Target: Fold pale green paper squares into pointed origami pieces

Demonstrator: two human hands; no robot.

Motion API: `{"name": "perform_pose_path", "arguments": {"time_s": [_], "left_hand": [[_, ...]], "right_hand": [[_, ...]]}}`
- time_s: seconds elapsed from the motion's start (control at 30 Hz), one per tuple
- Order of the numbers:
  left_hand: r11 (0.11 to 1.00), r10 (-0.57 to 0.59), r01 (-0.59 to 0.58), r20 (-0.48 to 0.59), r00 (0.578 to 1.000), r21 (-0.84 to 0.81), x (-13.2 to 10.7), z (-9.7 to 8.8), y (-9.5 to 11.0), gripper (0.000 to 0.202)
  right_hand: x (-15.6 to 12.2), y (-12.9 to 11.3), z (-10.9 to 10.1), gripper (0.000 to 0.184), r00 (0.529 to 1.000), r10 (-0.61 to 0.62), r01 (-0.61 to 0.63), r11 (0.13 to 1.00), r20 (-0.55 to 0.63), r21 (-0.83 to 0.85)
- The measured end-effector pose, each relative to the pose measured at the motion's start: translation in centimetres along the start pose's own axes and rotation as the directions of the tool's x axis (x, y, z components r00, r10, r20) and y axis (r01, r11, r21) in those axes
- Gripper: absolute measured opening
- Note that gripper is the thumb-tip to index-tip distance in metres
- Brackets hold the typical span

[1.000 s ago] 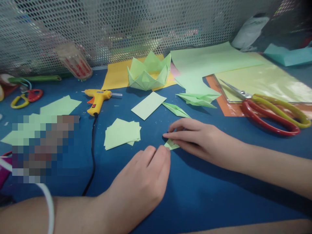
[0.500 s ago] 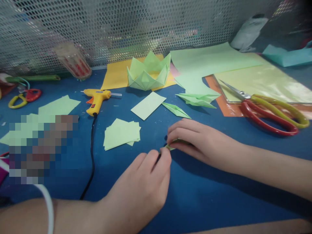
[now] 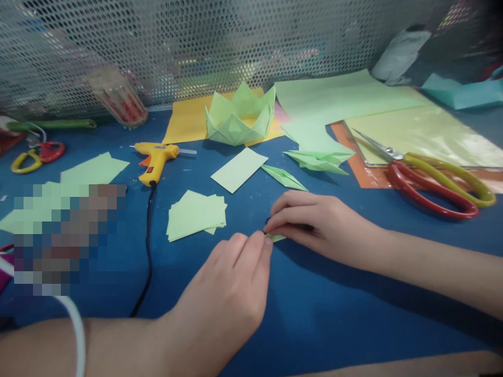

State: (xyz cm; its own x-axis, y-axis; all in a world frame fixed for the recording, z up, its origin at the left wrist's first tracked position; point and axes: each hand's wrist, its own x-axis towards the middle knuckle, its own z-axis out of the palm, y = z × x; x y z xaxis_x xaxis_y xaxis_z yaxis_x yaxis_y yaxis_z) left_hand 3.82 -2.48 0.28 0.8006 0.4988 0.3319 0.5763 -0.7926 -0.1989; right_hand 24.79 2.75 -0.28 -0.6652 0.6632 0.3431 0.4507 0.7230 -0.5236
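Note:
Between my hands is a small piece of green paper (image 3: 278, 238), mostly hidden by fingers. My left hand (image 3: 231, 293) pinches its left end, and my right hand (image 3: 314, 222) pinches it from the right, fingertips nearly touching. Just beyond lie a folded green paper leaf shape (image 3: 285, 178) and a pale green rectangle of paper (image 3: 239, 170). A stack of green paper pieces (image 3: 196, 213) rests left of my hands. Farther back, a green paper lotus (image 3: 239, 125) stands on a yellow sheet (image 3: 186, 118), with a spiky folded green piece (image 3: 320, 159) to its right.
A yellow glue gun (image 3: 156, 159) lies at left, its black cord (image 3: 148, 256) running toward me. Large scissors (image 3: 436, 193) overlap wrapped paper (image 3: 424, 131) at right. A plastic jar (image 3: 118, 99) leans by the metal mesh (image 3: 188, 47). Smaller scissors (image 3: 51, 152) lie far left.
My left hand has shifted slightly up and left. The fingers of my right hand have closed in toward it, and a bit of green paper shows below them.

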Motion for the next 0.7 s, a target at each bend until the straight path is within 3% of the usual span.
{"name": "perform_pose_path", "arguments": {"time_s": [0.1, 0.33, 0.5, 0.7], "left_hand": [[1.0, 0.02, -0.02, 0.03, 0.999, 0.005, 0.0, -0.1, 0.1, 0.036], [0.999, 0.032, -0.033, 0.066, 0.997, 0.016, 0.1, -0.5, 0.1, 0.04], [0.999, 0.018, -0.02, 0.068, 0.998, 0.035, -0.2, -0.6, 0.1, 0.04], [0.994, 0.109, -0.11, 0.035, 0.993, 0.016, 0.1, -0.8, -0.6, 0.034]], "right_hand": [[0.1, 0.3, -0.3, 0.019, 0.999, -0.047, 0.047, 0.999, 0.024, 0.005], [0.1, 1.0, -1.0, 0.028, 0.947, -0.312, 0.322, 0.926, 0.081, -0.198], [0.0, 0.9, -1.6, 0.034, 0.92, -0.369, 0.392, 0.853, 0.132, -0.346], [-0.1, 0.6, -1.8, 0.036, 0.89, -0.425, 0.454, 0.783, 0.166, -0.425]]}}
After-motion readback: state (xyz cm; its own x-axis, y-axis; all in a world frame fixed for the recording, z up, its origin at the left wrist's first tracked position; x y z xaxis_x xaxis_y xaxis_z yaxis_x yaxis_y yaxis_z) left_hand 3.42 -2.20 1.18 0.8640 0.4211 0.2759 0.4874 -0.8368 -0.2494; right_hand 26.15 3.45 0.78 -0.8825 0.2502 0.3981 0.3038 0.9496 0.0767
